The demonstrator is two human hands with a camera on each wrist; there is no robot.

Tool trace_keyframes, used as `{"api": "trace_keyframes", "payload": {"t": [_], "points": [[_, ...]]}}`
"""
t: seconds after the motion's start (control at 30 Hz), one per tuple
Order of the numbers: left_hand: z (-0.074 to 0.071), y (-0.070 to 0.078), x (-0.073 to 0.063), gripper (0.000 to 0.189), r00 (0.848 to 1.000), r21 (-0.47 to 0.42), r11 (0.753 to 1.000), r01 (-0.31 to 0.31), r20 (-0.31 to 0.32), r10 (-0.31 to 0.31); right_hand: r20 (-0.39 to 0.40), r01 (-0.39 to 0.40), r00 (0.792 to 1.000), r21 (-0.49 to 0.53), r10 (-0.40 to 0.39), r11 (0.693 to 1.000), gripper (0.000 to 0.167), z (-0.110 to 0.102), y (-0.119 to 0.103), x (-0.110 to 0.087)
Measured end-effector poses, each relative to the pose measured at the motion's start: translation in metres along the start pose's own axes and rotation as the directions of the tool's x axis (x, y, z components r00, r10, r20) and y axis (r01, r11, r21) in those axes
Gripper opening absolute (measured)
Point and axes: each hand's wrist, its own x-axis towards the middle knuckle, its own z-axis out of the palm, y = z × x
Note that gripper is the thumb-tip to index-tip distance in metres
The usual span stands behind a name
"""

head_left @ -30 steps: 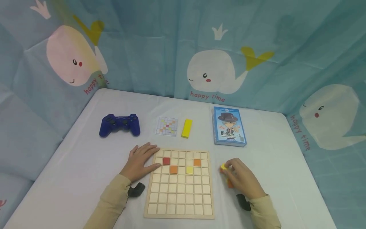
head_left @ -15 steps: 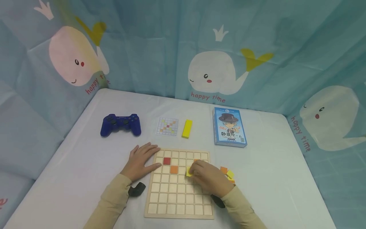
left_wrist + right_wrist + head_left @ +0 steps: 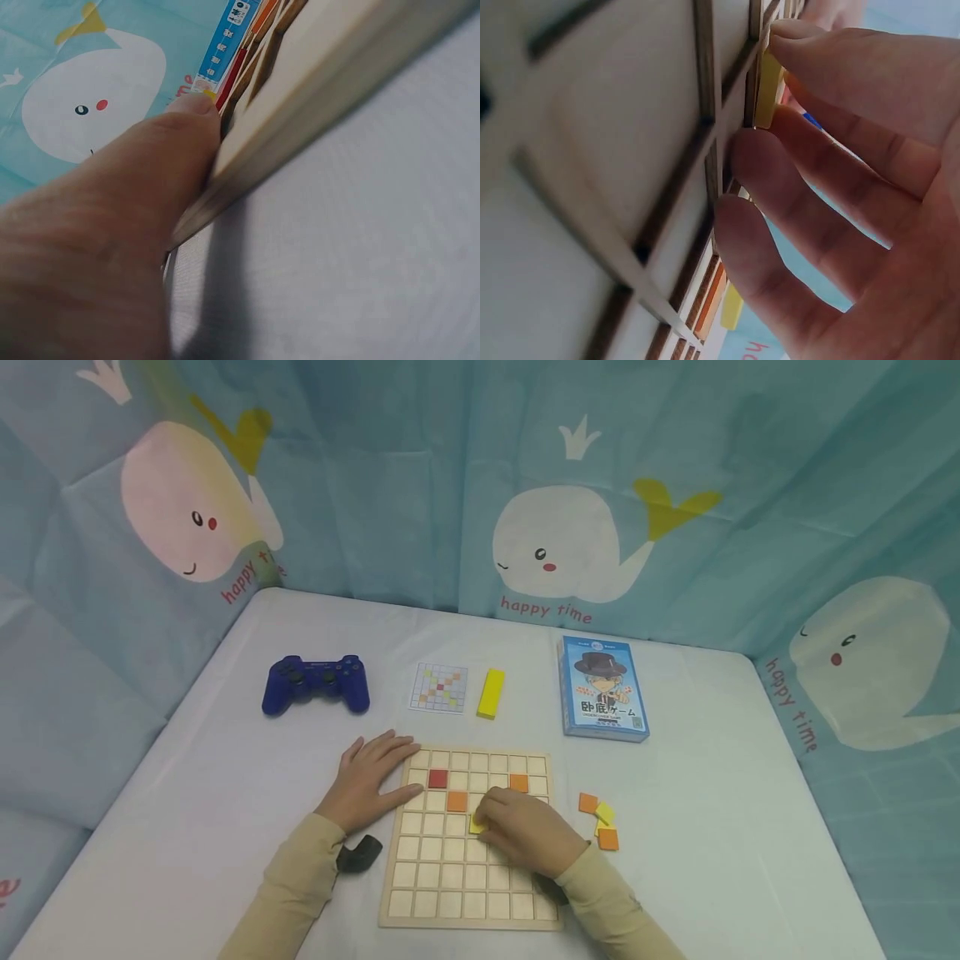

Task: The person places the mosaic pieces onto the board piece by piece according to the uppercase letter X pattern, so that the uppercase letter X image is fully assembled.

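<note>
My right hand (image 3: 528,833) is over the middle of the wooden grid board (image 3: 427,900), pinching a yellow square tile (image 3: 766,90) between thumb and fingertips. In the right wrist view that tile stands right at the grid's ridges. My left hand (image 3: 371,785) rests at the board's upper left edge, fingers extended and thumb (image 3: 176,142) on the rim. In the board's cells lie a red tile (image 3: 438,779), an orange tile (image 3: 457,802) and another orange tile (image 3: 519,784). My right hand hides several cells.
Several loose tiles, including an orange one (image 3: 608,839) and a yellow one (image 3: 604,813), lie right of the board. Behind it are a blue game controller (image 3: 316,683), a pattern card (image 3: 438,687), a yellow block (image 3: 491,693) and a blue game box (image 3: 604,689).
My right hand has moved left from the loose tiles onto the board, carrying the yellow tile, then slightly down to a middle cell. The left hand has stayed at the board's edge.
</note>
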Motion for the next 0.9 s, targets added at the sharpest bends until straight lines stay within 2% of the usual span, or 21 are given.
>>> {"api": "trace_keyframes", "payload": {"t": [0.23,0.4,0.7,0.9], "points": [[0.0007,0.0008,0.0013,0.062,1.000,0.000,1.000,0.000,0.009,0.000,-0.015,0.019,1.000,-0.018,-0.019,1.000,0.013,-0.0002,-0.0004,-0.0019],[-0.0028,0.0004,0.0017,0.062,1.000,-0.005,1.000,-0.008,0.002,0.008,-0.031,0.032,0.999,0.008,-0.032,0.999,0.014,0.0013,0.0013,-0.0005],[-0.0054,0.0007,0.0041,0.063,1.000,0.000,1.000,-0.001,0.015,0.001,-0.055,0.017,0.998,0.040,-0.015,0.999,0.009,0.0036,0.0040,0.0016],[-0.0019,0.0009,0.0021,0.063,1.000,-0.013,1.000,-0.001,0.009,0.001,-0.037,-0.007,0.999,0.065,0.009,0.998,0.012,0.0031,0.0062,-0.0034]]}}
